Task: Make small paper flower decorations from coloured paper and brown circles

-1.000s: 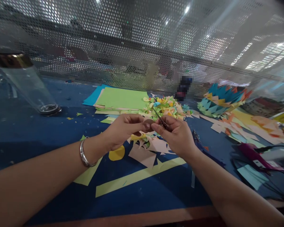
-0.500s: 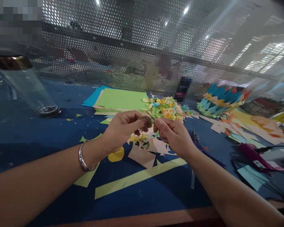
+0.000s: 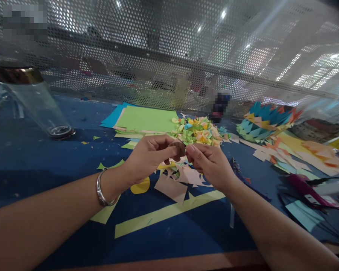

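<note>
My left hand point(image 3: 152, 156), with a silver bangle at its wrist, is closed in a pinch on a small brownish piece point(image 3: 179, 148). Its kind is too small and shaded to tell. Facing it, my right hand point(image 3: 207, 162) pinches thumb against forefinger right beside that piece; what these fingers hold is hidden. Both hands are raised over paper scraps point(image 3: 190, 176). Just beyond the fingertips lies a heap of small folded paper pieces point(image 3: 202, 130) in green, yellow and peach. A yellow paper disc point(image 3: 140, 186) rests below my left hand.
Green paper sheets point(image 3: 149, 118) are stacked behind the hands. A clear bottle point(image 3: 42, 105) stands left. At right are a spiky paper ring point(image 3: 265, 122), a purple device point(image 3: 310, 192) with cables and more cut paper. A pale yellow strip point(image 3: 158, 214) lies in front. Perforated metal point(image 3: 124, 56) closes the back.
The view has shifted slightly, so the table's things appear a little farther right. My left fingertips have moved slightly towards my right hand; both hands keep their pinch.
</note>
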A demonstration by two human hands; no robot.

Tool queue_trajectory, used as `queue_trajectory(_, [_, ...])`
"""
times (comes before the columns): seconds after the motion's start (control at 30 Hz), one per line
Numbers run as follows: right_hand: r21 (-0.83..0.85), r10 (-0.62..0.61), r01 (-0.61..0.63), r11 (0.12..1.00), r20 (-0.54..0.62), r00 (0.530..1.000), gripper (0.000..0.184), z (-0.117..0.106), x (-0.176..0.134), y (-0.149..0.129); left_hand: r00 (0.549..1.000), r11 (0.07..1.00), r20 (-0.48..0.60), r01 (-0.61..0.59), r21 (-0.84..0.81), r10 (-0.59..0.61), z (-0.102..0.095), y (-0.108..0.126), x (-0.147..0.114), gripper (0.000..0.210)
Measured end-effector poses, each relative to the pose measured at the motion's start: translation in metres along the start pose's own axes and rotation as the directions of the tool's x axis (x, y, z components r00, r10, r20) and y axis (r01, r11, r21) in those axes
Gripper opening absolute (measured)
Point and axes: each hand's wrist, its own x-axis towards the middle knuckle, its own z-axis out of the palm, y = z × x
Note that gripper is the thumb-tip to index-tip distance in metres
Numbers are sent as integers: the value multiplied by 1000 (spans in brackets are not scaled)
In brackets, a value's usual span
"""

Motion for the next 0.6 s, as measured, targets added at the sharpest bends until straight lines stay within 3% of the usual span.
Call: queue_trajectory(0.6, [-85,-37,39,996,17,999,48,-6,-2,-5,999,999,-22,-44,-21,44,0,1,-1,10])
